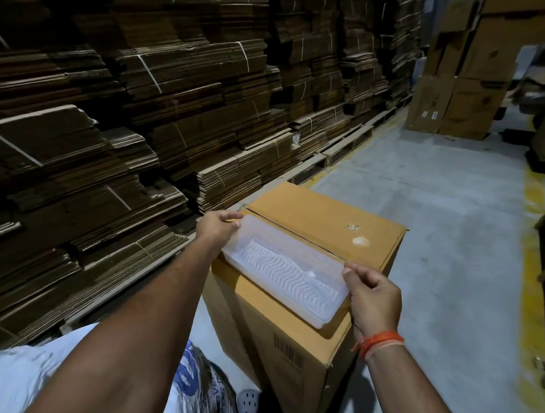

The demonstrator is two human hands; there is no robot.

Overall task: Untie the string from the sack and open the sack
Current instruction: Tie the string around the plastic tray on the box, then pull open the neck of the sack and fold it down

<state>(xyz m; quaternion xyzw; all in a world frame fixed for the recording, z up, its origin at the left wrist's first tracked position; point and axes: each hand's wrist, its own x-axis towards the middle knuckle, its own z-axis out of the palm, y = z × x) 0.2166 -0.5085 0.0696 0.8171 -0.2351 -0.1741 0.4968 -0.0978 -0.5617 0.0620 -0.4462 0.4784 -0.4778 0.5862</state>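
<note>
A long clear plastic tray [283,268] with a wavy ribbed bottom lies across the top of a tall brown cardboard box [328,222]. My left hand [216,229] grips the tray's far left end. My right hand [373,298], with an orange thread band on the wrist, pinches the tray's near right end. A white woven sack [22,373] with blue print lies at the bottom left, largely hidden behind my left arm. No string shows on it.
Tall stacks of flattened, strapped cardboard [136,118] on pallets line the left side. Upright cartons [465,73] stand at the back right. The grey concrete floor [437,214] has a yellow line along the right. A grey perforated clog [248,401] shows near the box's base.
</note>
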